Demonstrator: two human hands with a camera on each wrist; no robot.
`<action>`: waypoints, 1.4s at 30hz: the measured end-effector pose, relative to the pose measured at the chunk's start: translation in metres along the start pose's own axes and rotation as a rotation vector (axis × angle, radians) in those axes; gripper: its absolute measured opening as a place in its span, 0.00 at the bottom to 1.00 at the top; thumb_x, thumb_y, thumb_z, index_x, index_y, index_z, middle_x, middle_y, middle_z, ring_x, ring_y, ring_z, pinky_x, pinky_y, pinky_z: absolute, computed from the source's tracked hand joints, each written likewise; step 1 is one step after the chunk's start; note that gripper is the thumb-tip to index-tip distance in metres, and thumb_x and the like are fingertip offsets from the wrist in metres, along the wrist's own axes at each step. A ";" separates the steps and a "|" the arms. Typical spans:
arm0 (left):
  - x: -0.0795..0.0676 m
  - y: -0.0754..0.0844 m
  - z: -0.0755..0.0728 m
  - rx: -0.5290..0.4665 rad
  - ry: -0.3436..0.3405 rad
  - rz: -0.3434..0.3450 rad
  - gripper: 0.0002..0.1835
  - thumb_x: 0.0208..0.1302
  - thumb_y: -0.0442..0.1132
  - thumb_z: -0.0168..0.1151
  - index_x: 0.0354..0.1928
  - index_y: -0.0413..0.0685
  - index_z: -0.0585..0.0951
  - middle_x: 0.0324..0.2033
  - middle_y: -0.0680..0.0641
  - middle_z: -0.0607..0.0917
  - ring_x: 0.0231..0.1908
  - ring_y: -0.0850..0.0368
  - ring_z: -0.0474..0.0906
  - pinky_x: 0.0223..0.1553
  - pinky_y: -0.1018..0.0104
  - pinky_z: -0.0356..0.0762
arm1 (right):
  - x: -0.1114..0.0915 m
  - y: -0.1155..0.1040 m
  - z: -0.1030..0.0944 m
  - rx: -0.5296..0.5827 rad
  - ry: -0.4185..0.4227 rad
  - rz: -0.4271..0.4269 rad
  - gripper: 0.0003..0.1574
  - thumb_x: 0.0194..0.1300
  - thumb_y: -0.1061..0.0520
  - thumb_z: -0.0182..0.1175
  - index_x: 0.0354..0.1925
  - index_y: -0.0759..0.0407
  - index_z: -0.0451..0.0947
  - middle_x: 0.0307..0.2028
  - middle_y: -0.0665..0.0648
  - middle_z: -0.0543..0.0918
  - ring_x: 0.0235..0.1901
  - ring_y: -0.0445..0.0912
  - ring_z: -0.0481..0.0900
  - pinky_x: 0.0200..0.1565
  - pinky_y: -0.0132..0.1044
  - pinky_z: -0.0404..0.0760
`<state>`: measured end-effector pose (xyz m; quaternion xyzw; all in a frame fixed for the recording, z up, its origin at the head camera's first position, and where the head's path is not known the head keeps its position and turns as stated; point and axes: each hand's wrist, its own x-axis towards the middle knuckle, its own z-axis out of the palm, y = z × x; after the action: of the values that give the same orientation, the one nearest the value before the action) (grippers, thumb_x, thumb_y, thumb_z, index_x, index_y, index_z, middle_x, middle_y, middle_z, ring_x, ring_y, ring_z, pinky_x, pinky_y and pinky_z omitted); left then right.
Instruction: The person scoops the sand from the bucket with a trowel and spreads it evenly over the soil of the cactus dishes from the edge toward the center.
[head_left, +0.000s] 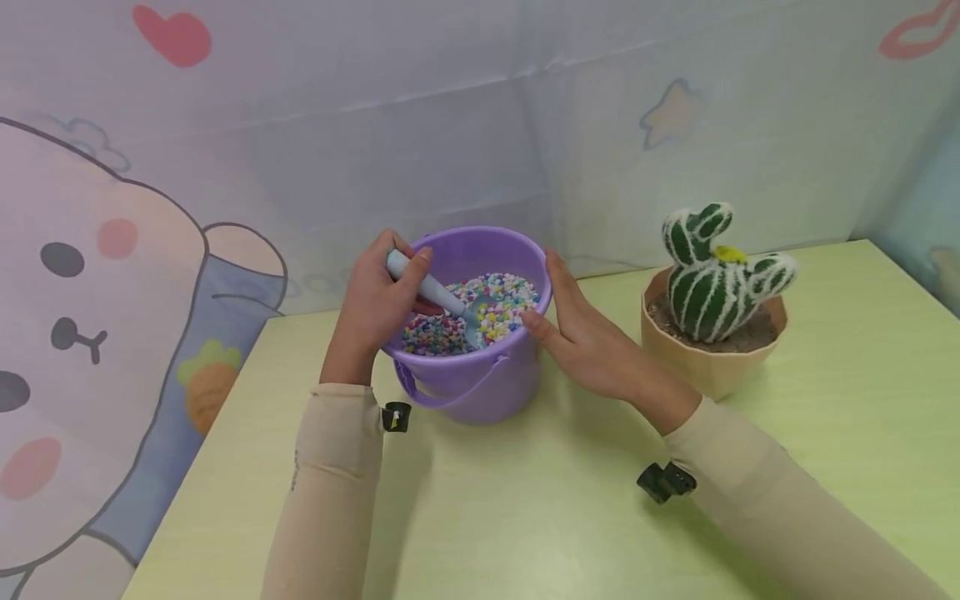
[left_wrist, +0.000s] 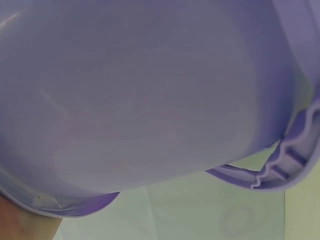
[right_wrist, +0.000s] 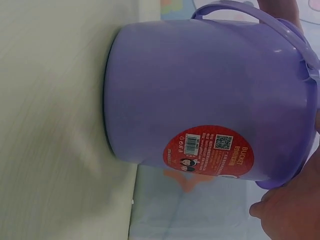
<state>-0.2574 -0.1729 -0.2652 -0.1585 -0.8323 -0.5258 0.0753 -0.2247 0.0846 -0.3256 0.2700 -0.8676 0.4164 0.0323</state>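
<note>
A purple bucket (head_left: 480,392) stands on the table, part filled with small multicoloured pellets (head_left: 510,292). My left hand (head_left: 382,292) grips the thick handle of a light blue toy shovel (head_left: 442,293) over the bucket's left rim. The shovel's head dips among the pellets, partly covered by them. On the opposite side, my right hand (head_left: 585,342) holds the bucket's rim, thumb at the near edge and fingers along the outside. The bucket's handle (head_left: 457,396) hangs down at the front. In the right wrist view, a red label (right_wrist: 210,152) shows on the bucket's wall.
Right of the bucket, a knitted green cactus (head_left: 712,292) sits in a peach-coloured pot (head_left: 712,371), close beyond my right forearm. The pale yellow-green table (head_left: 510,517) ends at a cartoon-printed cloth backdrop (head_left: 450,125) behind and to the left.
</note>
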 end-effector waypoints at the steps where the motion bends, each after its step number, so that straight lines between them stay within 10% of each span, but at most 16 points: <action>1: 0.001 0.000 0.001 -0.005 0.000 0.004 0.15 0.75 0.46 0.54 0.40 0.39 0.67 0.30 0.35 0.84 0.24 0.45 0.86 0.29 0.53 0.87 | 0.000 0.000 -0.001 -0.003 -0.004 0.003 0.52 0.77 0.34 0.37 0.75 0.57 0.20 0.76 0.54 0.26 0.74 0.47 0.30 0.74 0.48 0.41; 42: 0.000 -0.001 -0.001 -0.075 -0.015 0.013 0.13 0.72 0.40 0.59 0.37 0.38 0.68 0.29 0.32 0.81 0.22 0.43 0.85 0.30 0.44 0.86 | -0.001 0.001 0.000 0.019 -0.013 -0.005 0.53 0.76 0.33 0.37 0.75 0.56 0.19 0.76 0.52 0.24 0.74 0.46 0.28 0.74 0.50 0.42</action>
<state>-0.2580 -0.1737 -0.2652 -0.1705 -0.8115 -0.5549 0.0667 -0.2245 0.0857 -0.3264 0.2752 -0.8631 0.4227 0.0251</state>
